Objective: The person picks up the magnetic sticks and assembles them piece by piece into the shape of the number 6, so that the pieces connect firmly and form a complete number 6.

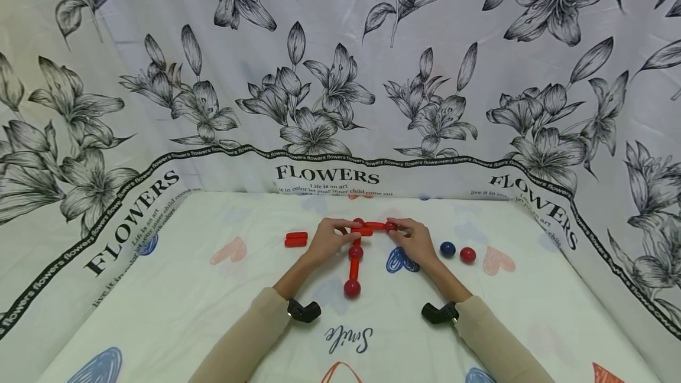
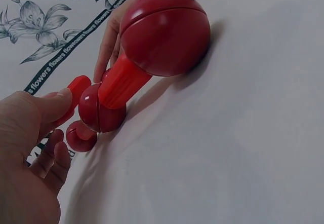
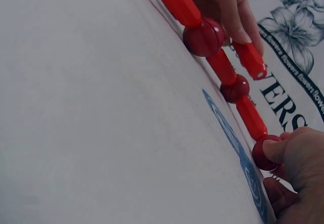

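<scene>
On the sheet lies a bent chain of red balls and red rods: a near ball (image 1: 352, 288), a rod (image 1: 354, 269), a middle ball (image 1: 356, 252), then a far corner ball (image 3: 235, 88) and a rod (image 3: 251, 117) running right to an end ball (image 3: 264, 153). My left hand (image 1: 330, 242) pinches a loose red rod (image 3: 249, 60) between thumb and fingers, held just above the chain near the far corner ball. My right hand (image 1: 417, 244) grips the end ball, thumb on its side. Fingers partly cover that ball in the head view.
Two red rods (image 1: 296, 239) lie side by side left of the left hand. To the right of the right hand sit a blue ball (image 1: 447, 249) and a red ball (image 1: 468, 255). A flower-print curtain (image 1: 330, 105) rises behind the printed sheet (image 1: 239, 300).
</scene>
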`<state>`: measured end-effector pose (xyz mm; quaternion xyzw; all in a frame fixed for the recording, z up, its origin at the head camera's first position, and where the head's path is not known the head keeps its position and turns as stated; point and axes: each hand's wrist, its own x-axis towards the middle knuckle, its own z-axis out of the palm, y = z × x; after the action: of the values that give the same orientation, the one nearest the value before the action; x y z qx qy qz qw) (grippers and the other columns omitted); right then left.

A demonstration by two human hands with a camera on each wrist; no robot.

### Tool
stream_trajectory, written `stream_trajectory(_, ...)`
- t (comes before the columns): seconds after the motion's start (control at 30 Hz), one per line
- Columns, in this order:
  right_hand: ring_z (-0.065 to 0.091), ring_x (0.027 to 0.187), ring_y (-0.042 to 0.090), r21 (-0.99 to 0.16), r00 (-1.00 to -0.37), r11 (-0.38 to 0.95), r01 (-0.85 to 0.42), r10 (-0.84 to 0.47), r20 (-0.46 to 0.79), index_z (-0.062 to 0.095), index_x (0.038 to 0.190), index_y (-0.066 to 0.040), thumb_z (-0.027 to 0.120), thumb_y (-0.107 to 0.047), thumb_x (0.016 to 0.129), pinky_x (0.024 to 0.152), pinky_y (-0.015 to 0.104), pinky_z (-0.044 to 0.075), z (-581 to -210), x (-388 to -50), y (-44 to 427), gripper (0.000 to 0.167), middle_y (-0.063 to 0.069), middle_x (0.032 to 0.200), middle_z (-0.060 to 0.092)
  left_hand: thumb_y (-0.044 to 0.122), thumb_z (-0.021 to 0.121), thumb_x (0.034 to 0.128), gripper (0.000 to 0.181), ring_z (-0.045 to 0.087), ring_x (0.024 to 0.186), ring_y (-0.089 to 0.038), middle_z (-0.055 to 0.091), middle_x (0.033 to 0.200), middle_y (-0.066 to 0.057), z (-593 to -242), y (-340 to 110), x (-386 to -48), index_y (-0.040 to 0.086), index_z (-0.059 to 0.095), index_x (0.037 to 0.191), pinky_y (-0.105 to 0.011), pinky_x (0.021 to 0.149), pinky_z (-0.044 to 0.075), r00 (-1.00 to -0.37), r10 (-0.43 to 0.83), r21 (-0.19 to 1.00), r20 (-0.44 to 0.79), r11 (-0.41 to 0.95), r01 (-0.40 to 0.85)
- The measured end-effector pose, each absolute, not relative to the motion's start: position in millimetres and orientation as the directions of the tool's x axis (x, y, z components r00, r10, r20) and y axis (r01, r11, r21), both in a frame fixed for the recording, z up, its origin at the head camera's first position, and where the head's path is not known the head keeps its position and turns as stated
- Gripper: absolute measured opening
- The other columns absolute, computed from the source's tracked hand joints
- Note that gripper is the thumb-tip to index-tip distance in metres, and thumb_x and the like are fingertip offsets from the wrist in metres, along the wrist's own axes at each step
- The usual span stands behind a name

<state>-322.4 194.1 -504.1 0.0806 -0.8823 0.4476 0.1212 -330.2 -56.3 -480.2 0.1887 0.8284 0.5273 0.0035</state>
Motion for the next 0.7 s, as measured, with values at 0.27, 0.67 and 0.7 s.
stream_trajectory(0.27,0.059,0.109,0.022,-0.763,-0.958,0.598,-0.246,-0.031,0.285,0.064,0.124,-0.028,0.066,-0.026,0.089,0.087,0.04,0.053,-505,-321,198,0.035,0.002,0.12,0.065,0.032,0.075,0.0801,0.024,0.051,0.073,-0.017,0.066,0.084,0.0,-486,-46,-336,0.028,0.074,0.104,-0.023,0.05,0.037,-0.92,0.355,0.872,0.165,0.384,0.305)
stream_trajectory(0.67,0.059,0.111,0.023,-0.769,-0.954,0.58,-0.27,-0.053,0.295,0.064,0.123,-0.027,0.066,-0.025,0.089,0.088,0.041,0.053,-505,-323,197,0.034,0.002,0.121,0.065,0.026,0.076,0.0796,0.026,0.051,0.057,-0.015,0.057,0.07,-0.002,-488,-33,-341,0.02,0.074,0.105,-0.022,0.049,0.037,-0.888,0.438,0.86,0.142,0.39,0.33)
stream_trajectory(0.7,0.059,0.111,0.023,-0.766,-0.954,0.584,-0.269,-0.052,0.295,0.064,0.123,-0.028,0.066,-0.025,0.089,0.088,0.041,0.053,-505,-323,197,0.034,0.002,0.121,0.065,0.026,0.076,0.0798,0.027,0.051,0.055,-0.015,0.057,0.069,-0.002,-488,-32,-340,0.019,0.074,0.106,-0.022,0.048,0.037,-0.887,0.44,0.86,0.143,0.389,0.331)
